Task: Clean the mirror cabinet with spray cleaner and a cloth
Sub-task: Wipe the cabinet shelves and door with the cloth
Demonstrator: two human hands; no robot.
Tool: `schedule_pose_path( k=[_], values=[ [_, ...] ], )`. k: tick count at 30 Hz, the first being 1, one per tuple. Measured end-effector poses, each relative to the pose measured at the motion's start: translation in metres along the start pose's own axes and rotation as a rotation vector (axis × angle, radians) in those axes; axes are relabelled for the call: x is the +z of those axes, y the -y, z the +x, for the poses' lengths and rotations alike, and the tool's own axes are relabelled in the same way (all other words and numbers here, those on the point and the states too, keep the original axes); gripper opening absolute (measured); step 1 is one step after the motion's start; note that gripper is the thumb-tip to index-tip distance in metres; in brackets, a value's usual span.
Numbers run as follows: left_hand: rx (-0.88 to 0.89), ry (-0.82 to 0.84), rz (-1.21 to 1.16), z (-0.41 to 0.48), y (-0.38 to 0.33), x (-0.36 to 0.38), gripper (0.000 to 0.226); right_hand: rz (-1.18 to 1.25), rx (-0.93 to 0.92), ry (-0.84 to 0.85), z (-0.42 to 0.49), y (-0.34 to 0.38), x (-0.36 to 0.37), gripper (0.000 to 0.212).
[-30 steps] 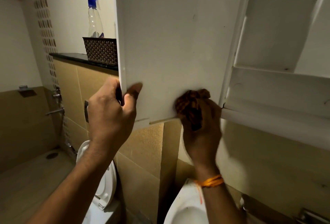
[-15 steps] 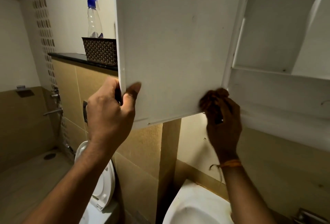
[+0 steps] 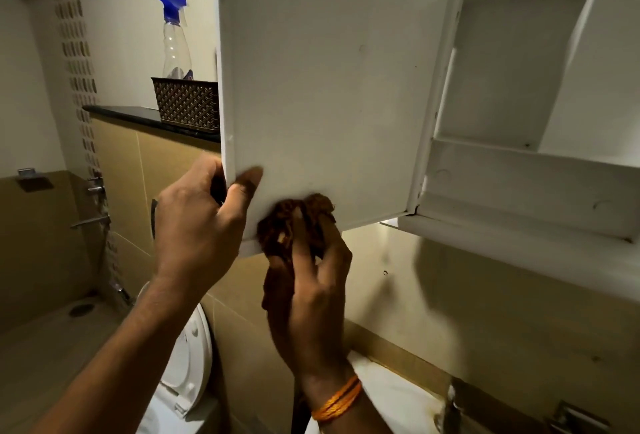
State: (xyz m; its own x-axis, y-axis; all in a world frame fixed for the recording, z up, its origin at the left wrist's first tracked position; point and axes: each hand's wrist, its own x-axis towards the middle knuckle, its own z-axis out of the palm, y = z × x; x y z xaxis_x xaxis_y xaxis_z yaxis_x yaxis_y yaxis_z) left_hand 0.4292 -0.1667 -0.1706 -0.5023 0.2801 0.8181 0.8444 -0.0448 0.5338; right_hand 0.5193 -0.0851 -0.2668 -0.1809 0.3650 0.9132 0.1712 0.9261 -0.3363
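Beige-tiled bathroom wall (image 3: 166, 170), dimly lit. A black ledge (image 3: 117, 113) carries a woven basket (image 3: 187, 104) holding the spray bottle (image 3: 176, 42). The white mirror cabinet (image 3: 519, 174) has its door (image 3: 329, 70) open. Left hand (image 3: 197, 232) grips the door's free edge. Right hand (image 3: 311, 295), fingers (image 3: 301, 246) curled, presses a bunched brown cloth (image 3: 291, 222) against the door's lower edge.

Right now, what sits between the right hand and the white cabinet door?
A bunched brown cloth: the right hand holds it against the lower edge of the cabinet door, as the head view shows.
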Motion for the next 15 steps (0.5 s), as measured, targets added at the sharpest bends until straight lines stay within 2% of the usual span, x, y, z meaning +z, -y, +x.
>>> schedule_pose_path(
  k=[3, 7, 10, 13, 15],
  values=[
    [-0.008, 0.041, -0.046, 0.0, 0.0, -0.003, 0.034, -0.034, -0.087, -0.029, 0.016, -0.032, -0.003, 0.053],
    [-0.018, 0.102, -0.102, 0.003, 0.003, -0.008, 0.032, 0.003, 0.206, -0.224, 0.044, -0.082, -0.009, 0.045],
    [-0.019, 0.167, -0.189, 0.005, 0.007, -0.013, 0.03, -0.026, 0.309, -0.306, 0.064, -0.091, -0.004, 0.044],
    [-0.041, 0.219, -0.312, 0.007, 0.015, -0.016, 0.029, 0.027, 0.271, -0.333, 0.078, -0.068, 0.0, 0.044],
    [-0.03, 0.217, -0.322, 0.008, 0.018, -0.016, 0.03, 0.07, 0.128, -0.273, 0.073, -0.043, 0.004, 0.046]
  ],
)
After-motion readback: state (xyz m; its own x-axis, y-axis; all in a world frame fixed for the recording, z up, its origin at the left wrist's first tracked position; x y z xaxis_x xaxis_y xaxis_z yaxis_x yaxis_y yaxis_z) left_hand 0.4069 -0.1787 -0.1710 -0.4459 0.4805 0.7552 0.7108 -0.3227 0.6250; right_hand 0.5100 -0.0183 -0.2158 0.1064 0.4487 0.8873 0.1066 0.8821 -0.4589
